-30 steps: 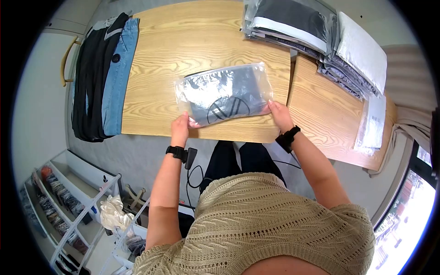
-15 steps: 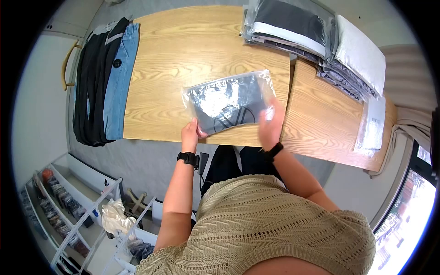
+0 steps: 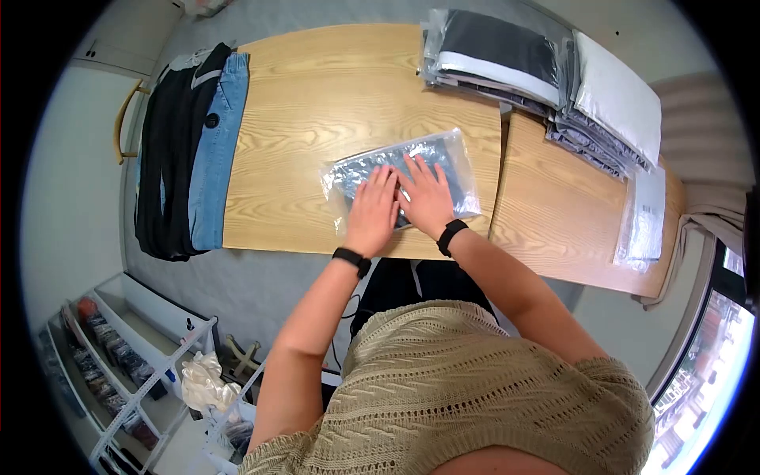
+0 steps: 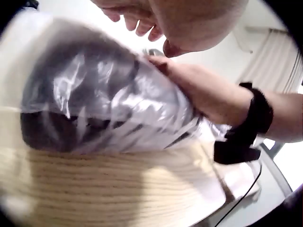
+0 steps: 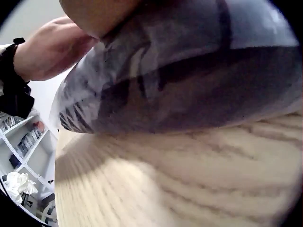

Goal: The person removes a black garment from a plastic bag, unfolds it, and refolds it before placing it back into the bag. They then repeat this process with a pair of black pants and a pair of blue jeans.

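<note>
- A clear plastic bag holding a folded dark grey garment (image 3: 443, 150) lies flat on the light wood-grained table (image 3: 293, 119), right of its middle and close to the near edge, slightly slanted.
- The left hand (image 3: 372, 214) is palm down over the middle of the bag, its fingers straight and pointing toward the far edge of the table; it pinches nothing. Whether every fingertip touches the plastic, I cannot tell.
- The right hand (image 3: 428, 202) rests palm down on the bag just beside the left hand, fingers straight and spread apart, pinching nothing. The fingertips of the two hands come close together.
- The plastic is shiny and wrinkled, with an empty margin past the garment at its left and right ends.
- Black garments (image 3: 165, 150) and blue denim with a round black button (image 3: 212, 174) lie side by side along the left edge of the table.
- A stack of plastic-bagged dark garments with a white band (image 3: 499, 67) sits at the table's far right corner.
- Beside it, a white bagged garment (image 3: 617, 91) tops another pile on the adjoining wood-grained table (image 3: 554, 202).
- A flat clear packet (image 3: 645, 210) lies toward that table's right edge.
- A black strap (image 3: 352, 260) circles the left wrist, and a black wristband (image 3: 451, 236) the right.
</note>
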Tool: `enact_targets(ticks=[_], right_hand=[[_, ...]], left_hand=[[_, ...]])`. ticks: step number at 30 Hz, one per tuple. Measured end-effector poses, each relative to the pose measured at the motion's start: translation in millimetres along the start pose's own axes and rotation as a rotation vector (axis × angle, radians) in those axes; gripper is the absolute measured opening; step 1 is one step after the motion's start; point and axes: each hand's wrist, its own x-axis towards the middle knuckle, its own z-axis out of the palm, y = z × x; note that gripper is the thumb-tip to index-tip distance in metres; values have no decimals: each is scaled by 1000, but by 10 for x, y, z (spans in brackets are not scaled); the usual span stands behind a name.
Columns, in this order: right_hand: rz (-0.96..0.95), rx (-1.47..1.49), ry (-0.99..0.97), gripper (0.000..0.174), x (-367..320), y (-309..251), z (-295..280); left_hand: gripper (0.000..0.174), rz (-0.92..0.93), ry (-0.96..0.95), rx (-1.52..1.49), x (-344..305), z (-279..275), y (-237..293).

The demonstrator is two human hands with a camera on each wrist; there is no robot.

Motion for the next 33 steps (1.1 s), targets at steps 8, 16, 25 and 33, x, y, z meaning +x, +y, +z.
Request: enact_targets(ticks=[8,16,25,33], right_hand=[[-180,92,-62,38,48,350,-52],[-158,134,-125,41,112,374,-6],[-114,79,-185,41,155,362,8],[-140,62,-146,41,164,360,14]], left_hand=[[70,95,-221,133,107,169,-204],[73,38,-323,101,154,216,-253],[75,23,-368,34,168,303,-335],[74,37,-319,26,177,329,-343]])
